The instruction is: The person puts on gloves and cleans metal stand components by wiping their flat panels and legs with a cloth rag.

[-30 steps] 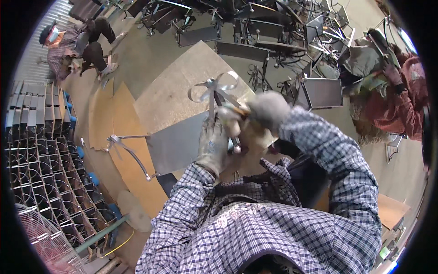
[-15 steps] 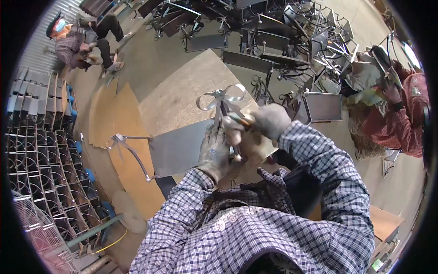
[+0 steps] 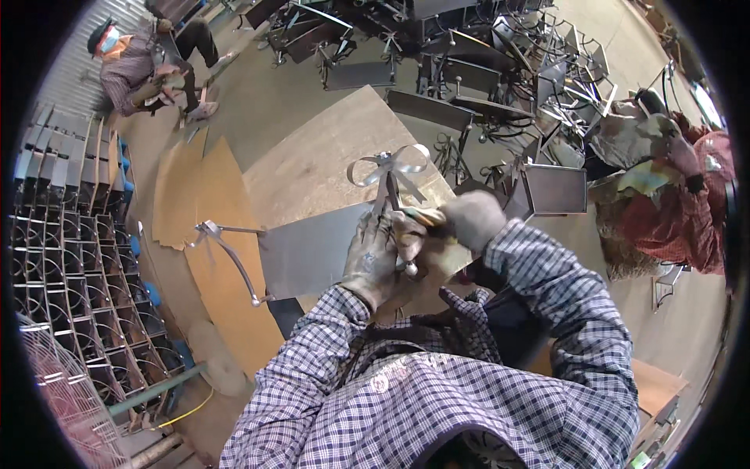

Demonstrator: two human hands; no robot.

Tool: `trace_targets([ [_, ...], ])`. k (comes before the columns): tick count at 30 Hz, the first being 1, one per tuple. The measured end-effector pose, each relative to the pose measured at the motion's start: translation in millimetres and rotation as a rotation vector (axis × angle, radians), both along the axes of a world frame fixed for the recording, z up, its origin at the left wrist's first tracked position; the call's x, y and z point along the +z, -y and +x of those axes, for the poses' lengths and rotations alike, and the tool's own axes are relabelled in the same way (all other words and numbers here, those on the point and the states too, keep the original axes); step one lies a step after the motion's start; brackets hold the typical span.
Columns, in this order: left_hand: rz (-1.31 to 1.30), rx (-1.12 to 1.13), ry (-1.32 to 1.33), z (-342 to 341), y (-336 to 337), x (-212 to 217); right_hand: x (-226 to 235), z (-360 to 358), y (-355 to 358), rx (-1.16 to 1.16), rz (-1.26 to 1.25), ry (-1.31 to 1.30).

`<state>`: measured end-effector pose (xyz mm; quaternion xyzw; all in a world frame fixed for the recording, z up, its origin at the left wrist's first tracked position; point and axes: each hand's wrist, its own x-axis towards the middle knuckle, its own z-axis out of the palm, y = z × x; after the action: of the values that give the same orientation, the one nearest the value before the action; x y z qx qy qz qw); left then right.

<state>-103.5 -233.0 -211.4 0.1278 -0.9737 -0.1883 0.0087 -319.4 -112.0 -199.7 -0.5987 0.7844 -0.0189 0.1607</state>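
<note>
gripping one bow-shaped metal piece (image 3: pixel 388 173), left hand (image 3: pixel 370 258) clasped, right hand (image 3: pixel 467 220) clenched

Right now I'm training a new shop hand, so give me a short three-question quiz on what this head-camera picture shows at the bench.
1. True or false: both hands are on the bow-shaped metal strip piece.
2. Which lies left of the grey metal sheet on the board?
A. a curved metal rod
B. a hammer
C. a paint can
3. Fill in: the person's sleeves are a ______ pattern.

Key
1. True: the left hand grips its stem low down, and the right hand closes on it from the right.
2. A: the curved metal rod lies on the brown board.
3. Checked.
</note>
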Motion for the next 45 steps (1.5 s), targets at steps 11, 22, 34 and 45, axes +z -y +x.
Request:
trace_targets([
  [11, -0.214, 0.006, 0.228, 2, -6, 0, 14, -12, 29, -0.298, -0.132, 0.180],
  [22, 0.339, 0.055, -0.322, 13, -8, 6, 18, 0, -25, -0.409, -0.075, 0.694],
  [34, 0.815, 0.739, -0.111, -8, -22, 23, -29, -6, -27, -0.196, -0.250, 0.910],
  [45, 2.014, 0.724, -0.563, 23, 27, -12, 4, -6, -11, -0.280, -0.274, 0.613],
])
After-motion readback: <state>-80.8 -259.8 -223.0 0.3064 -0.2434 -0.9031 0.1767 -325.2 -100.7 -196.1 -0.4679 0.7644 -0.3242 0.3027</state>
